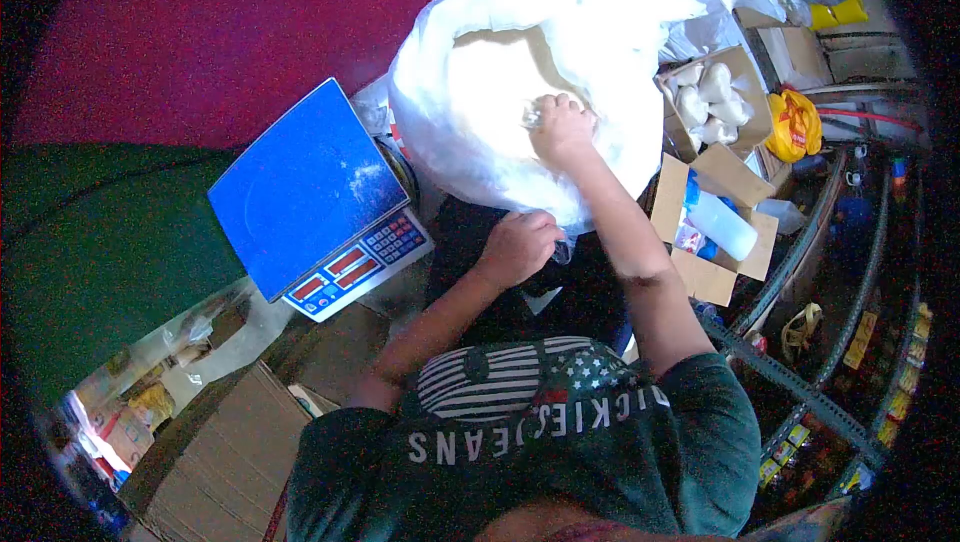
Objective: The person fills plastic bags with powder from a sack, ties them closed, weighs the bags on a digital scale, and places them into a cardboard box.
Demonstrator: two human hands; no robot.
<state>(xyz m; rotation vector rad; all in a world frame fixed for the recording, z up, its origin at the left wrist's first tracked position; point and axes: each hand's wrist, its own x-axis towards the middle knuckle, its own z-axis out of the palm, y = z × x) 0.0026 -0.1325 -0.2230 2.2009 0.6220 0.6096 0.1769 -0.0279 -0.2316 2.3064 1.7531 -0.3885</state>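
Observation:
A large white plastic sack (430, 142) stands open in front of me, with white powder (490, 82) inside. My right hand (565, 130) is in the mouth of the sack over the powder, its fingers curled around something small and pale that I cannot make out. At the sack's near edge, my left hand (520, 247) is closed on a clear plastic bag (565, 250), which hangs low beside the fingers. Left of the sack sits a digital scale (310, 187) with a blue plate, dusted with some white powder near its right side.
On the right, a cardboard box (765, 122) holds several filled white bags. Nearer, an open carton (708, 280) contains a bottle (722, 226). Metal shelving (800, 382) runs along the right side. Large cardboard (225, 452) lies at the lower left.

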